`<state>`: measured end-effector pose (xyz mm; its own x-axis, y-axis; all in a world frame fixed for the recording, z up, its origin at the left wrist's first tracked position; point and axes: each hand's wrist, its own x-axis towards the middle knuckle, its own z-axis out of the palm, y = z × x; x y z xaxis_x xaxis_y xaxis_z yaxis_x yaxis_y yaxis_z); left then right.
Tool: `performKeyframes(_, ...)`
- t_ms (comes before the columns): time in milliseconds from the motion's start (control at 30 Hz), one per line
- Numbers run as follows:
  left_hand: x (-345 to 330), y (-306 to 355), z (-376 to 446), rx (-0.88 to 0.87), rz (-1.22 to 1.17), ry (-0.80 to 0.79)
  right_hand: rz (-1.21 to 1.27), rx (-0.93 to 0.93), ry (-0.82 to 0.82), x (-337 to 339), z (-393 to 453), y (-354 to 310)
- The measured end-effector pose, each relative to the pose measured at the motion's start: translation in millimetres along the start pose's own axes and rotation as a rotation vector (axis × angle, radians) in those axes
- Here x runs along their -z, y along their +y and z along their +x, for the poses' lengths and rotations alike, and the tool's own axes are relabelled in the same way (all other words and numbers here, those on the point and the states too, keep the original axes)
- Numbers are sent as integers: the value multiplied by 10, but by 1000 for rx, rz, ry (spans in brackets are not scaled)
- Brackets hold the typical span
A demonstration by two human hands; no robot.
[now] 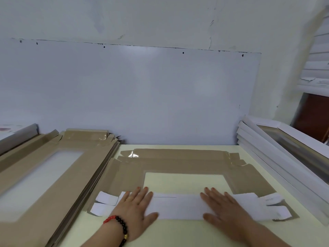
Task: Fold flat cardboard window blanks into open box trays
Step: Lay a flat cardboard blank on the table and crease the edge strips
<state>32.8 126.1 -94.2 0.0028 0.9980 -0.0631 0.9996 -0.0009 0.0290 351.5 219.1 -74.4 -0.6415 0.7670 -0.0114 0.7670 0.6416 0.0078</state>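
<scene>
While the window blank (178, 163) is lying flat near the bench's (178, 232) front edge, the near flap (178, 205) is sitting folded over, white side up. Left hand (135, 207) and right hand (226, 209) are pressing it flat-fingered, well apart, gripping nothing. Best creasing likely means sliding the palms outward along the fold. Unfolded stack (44, 168) is sitting at left edge, finished trays (277, 150) at right.

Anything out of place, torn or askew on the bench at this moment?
Nothing stands out. The blank lies flat and square on the table; the left hand and right hand press its near flap down flat. The stack of blanks looks slightly fanned, nothing torn.
</scene>
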Motion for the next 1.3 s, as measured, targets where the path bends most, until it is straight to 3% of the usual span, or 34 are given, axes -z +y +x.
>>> performKeyframes(200, 25, -382, -124, 106, 3, -18, -53, -237, -117, -22, -263, 632)
performKeyframes(567, 308, -623, -155, 253, -77, -138, -110, -500, -115, 112, -488, 1007)
performKeyframes(933, 889, -168, -33, 234, -15, -272, 36, -425, -174, 534, -172, 759)
performKeyframes(1067, 922, -29, -64, 153, 65, -228, -65, -309, -106, 668, -117, 565)
performKeyframes(1300, 920, 494, -70, 45, 7, -89, -203, -133, 4, 709, -40, -110)
